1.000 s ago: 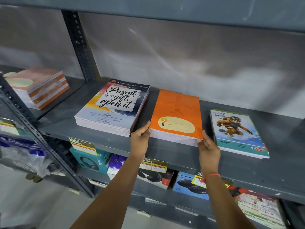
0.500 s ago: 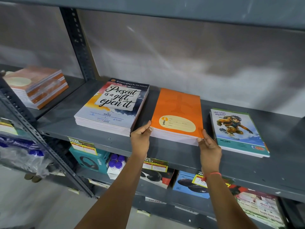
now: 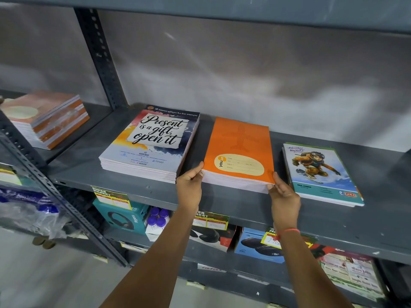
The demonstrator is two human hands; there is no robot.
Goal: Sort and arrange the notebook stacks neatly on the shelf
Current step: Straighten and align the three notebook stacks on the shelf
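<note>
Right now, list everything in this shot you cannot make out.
Head view only:
- Fingers of the left hand and right hand: tucked behind the orange stack, so the grip depth is hidden.
- How many notebooks are in each stack: edges too fine to count.
- Small print on the quote stack: too small.
- Far-left stack: blurred, cut off by the left edge.
- Price tags below: writing unreadable.
</note>
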